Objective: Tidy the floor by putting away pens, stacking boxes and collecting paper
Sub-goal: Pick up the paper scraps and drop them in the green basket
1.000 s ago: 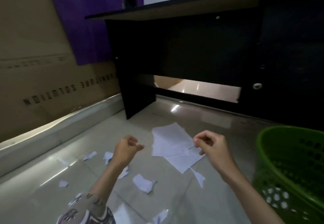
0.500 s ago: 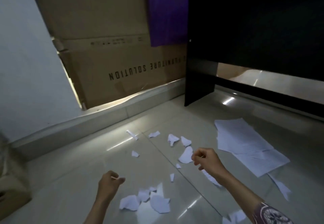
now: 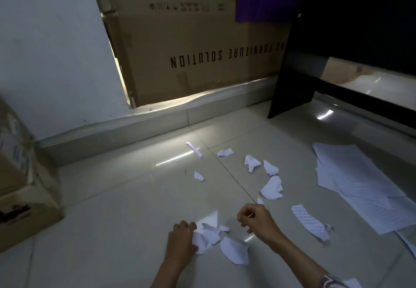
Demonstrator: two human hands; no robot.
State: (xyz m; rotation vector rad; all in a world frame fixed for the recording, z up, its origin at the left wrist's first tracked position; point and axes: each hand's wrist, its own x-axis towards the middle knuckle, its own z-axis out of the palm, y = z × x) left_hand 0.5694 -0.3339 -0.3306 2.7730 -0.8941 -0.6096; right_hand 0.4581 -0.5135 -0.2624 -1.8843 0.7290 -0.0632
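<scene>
Our left hand is down on the floor, its fingers curled onto the edge of a small heap of torn paper scraps and touching them; whether they actually grip a scrap we cannot tell. Our right hand hovers just to the right of that heap, its fingers loosely curled with thumb and forefinger drawn together; something thin and pale may sit at the fingertips, too small for us to tell. A larger torn piece lies on the floor between our two wrists. Beyond the right hand more scraps are scattered across the tiles, and a printed strip lies just to its right. Farther right of that hand, whole sheets lie overlapping on the floor. Far ahead of both hands a large cardboard box leans against the wall, beside the dark desk. Well to the left of our left hand stands another cardboard box.
</scene>
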